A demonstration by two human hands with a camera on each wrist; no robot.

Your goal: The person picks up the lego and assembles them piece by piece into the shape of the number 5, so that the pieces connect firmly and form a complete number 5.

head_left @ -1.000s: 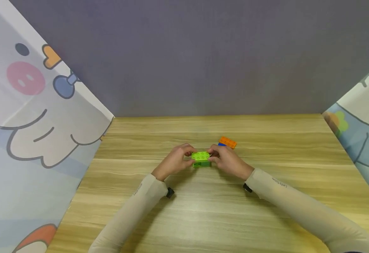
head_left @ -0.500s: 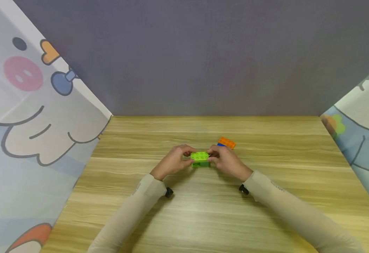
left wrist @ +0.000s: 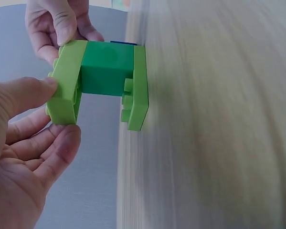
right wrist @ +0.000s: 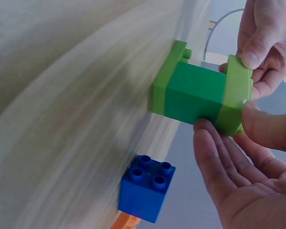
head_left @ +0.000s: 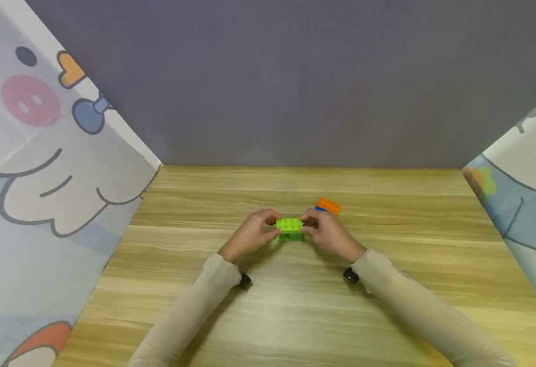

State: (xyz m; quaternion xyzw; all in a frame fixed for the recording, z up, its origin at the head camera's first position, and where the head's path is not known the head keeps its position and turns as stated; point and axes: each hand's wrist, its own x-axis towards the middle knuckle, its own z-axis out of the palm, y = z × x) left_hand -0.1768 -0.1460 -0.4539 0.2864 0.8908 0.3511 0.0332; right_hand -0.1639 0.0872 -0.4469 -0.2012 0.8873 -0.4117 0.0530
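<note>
A light green toy brick (head_left: 289,225) with studs forms the top of a small stack. My left hand (head_left: 252,233) pinches its left end between thumb and fingers. At the other end, my right hand (head_left: 332,233) pinches the same brick. Beneath it is a darker green block (left wrist: 107,67), set toward the right end, which leaves a gap under the left end. Lowest comes another light green brick (left wrist: 141,90) lying on the table, some of its studs exposed on the left.
Just behind my right hand are a blue block (right wrist: 145,195) with studs on top and an orange brick (head_left: 328,206). The wooden table (head_left: 295,306) meets a grey panel (head_left: 313,92) at the back. Cartoon-printed sheets (head_left: 75,193) stand along the sides.
The head view shifts slightly. Both hands keep their grip on the top brick, and the stack stays in place.
</note>
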